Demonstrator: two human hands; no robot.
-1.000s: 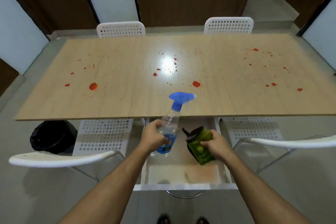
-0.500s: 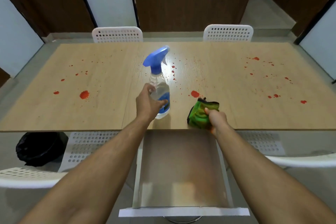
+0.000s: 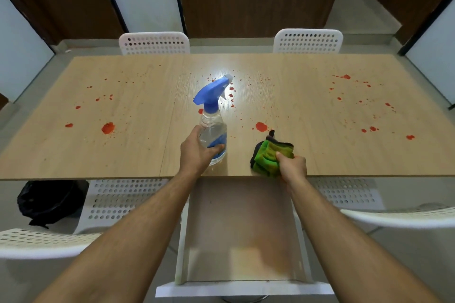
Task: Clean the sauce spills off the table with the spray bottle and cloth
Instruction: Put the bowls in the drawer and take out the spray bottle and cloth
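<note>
Gripping: left hand (image 3: 197, 152) round spray bottle (image 3: 213, 128) (right hand (image 3: 293, 167), cloth (image 3: 269, 155)).

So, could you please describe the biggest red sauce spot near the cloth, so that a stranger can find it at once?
Start at the long light wooden table and go to its near edge, where the right hand grips a crumpled green microfibre cloth. Just beyond the cloth, toward the far side, lies a round red sauce blot. It is much larger than the fine specks around it.
</note>
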